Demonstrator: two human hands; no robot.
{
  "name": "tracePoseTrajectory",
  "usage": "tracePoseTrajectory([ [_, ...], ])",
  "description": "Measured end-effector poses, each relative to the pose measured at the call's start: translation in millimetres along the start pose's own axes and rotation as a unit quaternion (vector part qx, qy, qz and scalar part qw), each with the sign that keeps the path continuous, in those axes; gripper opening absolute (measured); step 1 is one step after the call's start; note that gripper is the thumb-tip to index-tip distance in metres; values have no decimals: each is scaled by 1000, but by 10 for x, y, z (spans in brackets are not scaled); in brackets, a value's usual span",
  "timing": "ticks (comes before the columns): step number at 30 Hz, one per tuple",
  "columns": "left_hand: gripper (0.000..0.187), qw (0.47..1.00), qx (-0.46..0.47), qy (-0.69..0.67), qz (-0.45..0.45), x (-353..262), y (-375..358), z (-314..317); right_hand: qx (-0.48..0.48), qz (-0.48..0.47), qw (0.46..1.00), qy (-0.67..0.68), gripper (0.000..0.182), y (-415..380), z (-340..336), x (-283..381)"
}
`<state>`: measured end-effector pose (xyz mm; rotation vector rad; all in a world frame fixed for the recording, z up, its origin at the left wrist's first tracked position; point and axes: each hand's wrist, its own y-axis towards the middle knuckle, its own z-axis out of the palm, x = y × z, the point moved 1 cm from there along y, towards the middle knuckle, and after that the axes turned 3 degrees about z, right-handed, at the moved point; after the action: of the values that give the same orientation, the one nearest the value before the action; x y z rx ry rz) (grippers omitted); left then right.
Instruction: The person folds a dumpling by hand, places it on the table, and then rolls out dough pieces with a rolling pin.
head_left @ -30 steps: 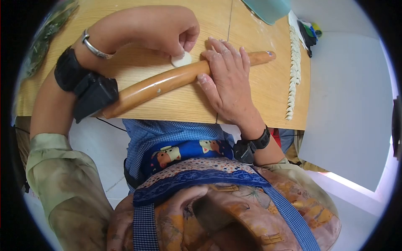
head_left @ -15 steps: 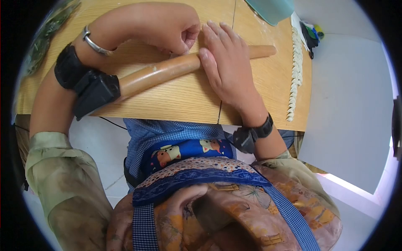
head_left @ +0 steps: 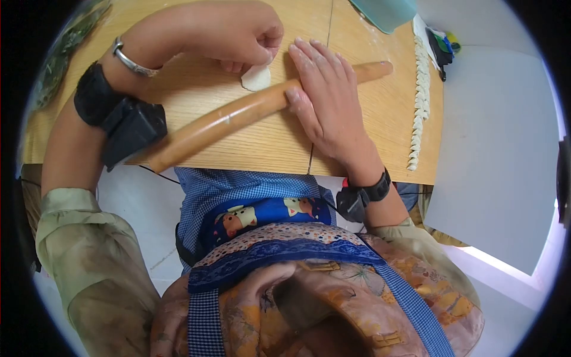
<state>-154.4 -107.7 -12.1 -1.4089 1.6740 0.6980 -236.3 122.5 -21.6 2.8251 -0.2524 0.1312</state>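
Pinching the far edge of a small dough round (head_left: pixel 256 77) with curled fingers, the left hand (head_left: pixel 238 35) holds it on the wooden tabletop (head_left: pixel 380 119), toward the far edge. The right hand (head_left: pixel 324 89) lies flat and open on the rolling pin (head_left: pixel 238 116), which touches the dough's near side.

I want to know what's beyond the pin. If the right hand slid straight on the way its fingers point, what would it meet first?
Bare wooden table first, then probably the teal bowl at the far edge; the right hand lies flat on the rolling pin. Depth is unclear.
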Motion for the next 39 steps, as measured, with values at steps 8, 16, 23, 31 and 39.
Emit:
tracePoseTrajectory([
  [8,15,999,-14,-22,-24,84,4,21,-43,-21,999,-8,49,497,219,-147],
  [16,12,998,-29,64,5,-37,0,39,11,-8,1000,15,56,-28,-43,-46],
  [23,10,994,-38,102,21,-32,16,82,47,0,998,29,61,-222,-132,-21],
  [31,8,999,-9,36,24,68,19,24,-30,-21,999,26,50,318,126,-124],
  [39,15,996,-45,74,36,120,-16,-11,-15,-25,999,14,45,466,164,-150],
])
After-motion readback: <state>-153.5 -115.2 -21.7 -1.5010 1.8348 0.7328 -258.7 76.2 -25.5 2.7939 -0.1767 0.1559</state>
